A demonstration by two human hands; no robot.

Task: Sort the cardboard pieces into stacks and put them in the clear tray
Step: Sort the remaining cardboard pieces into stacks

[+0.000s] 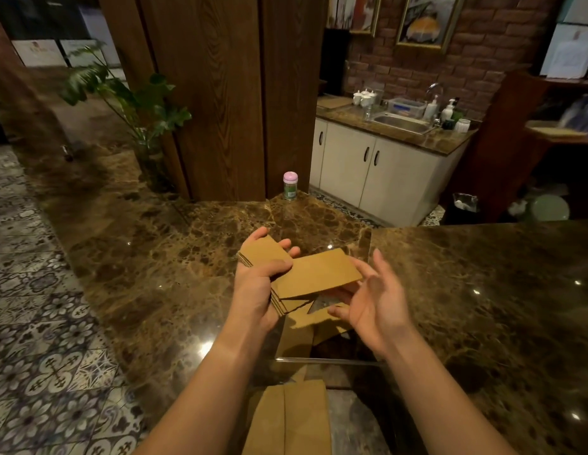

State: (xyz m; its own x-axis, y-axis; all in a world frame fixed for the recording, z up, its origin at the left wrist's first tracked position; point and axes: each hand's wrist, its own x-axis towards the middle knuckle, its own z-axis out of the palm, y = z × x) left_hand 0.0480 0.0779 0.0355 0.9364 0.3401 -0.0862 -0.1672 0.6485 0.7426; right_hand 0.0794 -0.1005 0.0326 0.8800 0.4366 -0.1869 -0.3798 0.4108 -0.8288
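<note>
A dark marble tabletop (154,257) carries the work. The left hand (256,287) grips a cardboard stack (305,274) above the clear tray (328,360); the right hand (374,297) hovers just beside it, fingers spread, empty. Stacking seems underway; next, square the edges and lower the stack into the tray.

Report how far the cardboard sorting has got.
Done: cardboard pieces lie flat at the near edge. In hand: the left hand grips a cardboard stack; the right hand hovers open beside it. Left: loose pieces below; the clear tray's rim barely shows.
</note>
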